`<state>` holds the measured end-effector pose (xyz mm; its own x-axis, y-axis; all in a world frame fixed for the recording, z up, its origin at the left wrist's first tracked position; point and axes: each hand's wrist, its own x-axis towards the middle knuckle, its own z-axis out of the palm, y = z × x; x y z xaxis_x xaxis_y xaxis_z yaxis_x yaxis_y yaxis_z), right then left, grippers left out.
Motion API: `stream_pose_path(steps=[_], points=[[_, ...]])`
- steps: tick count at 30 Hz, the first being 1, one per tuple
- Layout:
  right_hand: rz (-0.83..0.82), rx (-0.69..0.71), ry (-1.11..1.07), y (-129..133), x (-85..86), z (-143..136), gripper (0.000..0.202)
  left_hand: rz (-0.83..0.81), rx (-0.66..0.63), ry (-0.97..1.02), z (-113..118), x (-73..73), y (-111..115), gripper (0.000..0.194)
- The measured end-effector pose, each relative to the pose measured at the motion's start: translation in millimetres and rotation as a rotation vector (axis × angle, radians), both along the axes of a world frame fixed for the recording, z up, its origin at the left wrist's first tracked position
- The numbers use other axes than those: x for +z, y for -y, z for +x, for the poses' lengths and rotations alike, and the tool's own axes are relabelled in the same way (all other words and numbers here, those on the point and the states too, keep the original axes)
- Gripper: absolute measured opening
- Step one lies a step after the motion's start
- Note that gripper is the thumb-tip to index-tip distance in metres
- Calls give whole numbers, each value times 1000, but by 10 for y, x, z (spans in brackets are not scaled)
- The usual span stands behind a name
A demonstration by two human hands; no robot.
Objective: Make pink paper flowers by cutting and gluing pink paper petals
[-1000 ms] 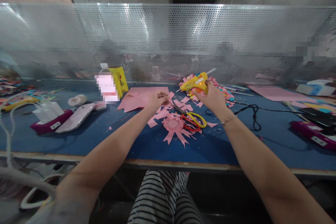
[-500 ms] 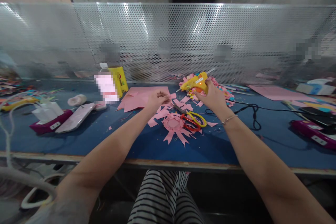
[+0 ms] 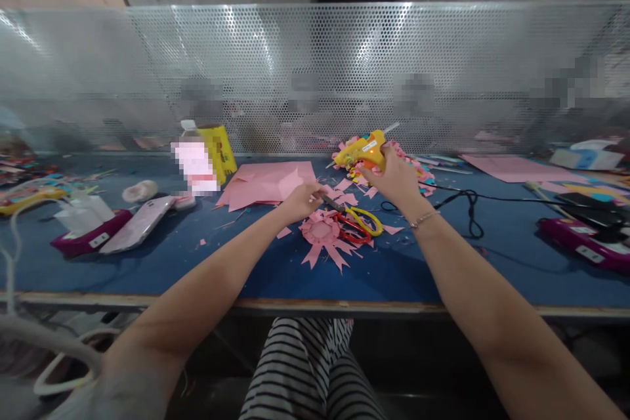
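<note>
My right hand (image 3: 394,174) is wrapped round the handle of a yellow hot glue gun (image 3: 368,146), its nozzle pointing left and a clear glue stick showing at its back. With the fingertips closed, my left hand (image 3: 305,202) pinches beside a small piece of pink paper (image 3: 294,178), which seems held; part of it is hidden behind the hand. Scissors (image 3: 361,223) with one red and one yellow handle lie just right of my left fingertips. Below them, a pink paper rosette (image 3: 322,231) with notched tails rests flat on the blue table.
Pink sheets (image 3: 251,184) lie behind my left hand, paper scraps (image 3: 347,193) between the hands. Colourful paper rosettes (image 3: 418,170) sit behind the glue gun, whose black cord (image 3: 470,210) runs right. A phone (image 3: 140,223) and purple power strips (image 3: 590,246) lie at the sides; a perforated metal screen (image 3: 275,72) stands behind.
My left hand has come slightly nearer and lower, and the small pink piece now shows on its far left side. The glue gun stays in my right hand; the view has shifted slightly.
</note>
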<state>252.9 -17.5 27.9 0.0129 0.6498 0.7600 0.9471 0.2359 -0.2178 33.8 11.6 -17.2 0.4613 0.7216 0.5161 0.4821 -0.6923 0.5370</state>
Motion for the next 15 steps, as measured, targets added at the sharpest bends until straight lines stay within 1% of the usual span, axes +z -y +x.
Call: stream_pose_path(steps=[3,6,8,11,15], points=[[-24,-5,8,-7,0,5,59,32,6,-50,8,-15,-26,24],[-29,-19,7,-6,4,3,58,-26,46,-62,22,-33,-27,19],[-19,-27,5,-1,9,-2,58,-45,37,-94,54,-59,-23,15],[9,-22,-4,9,23,-4,57,19,-10,-180,122,-120,-38,15],[45,-30,-51,9,41,10,56,49,-3,-212,181,-198,-82,17]])
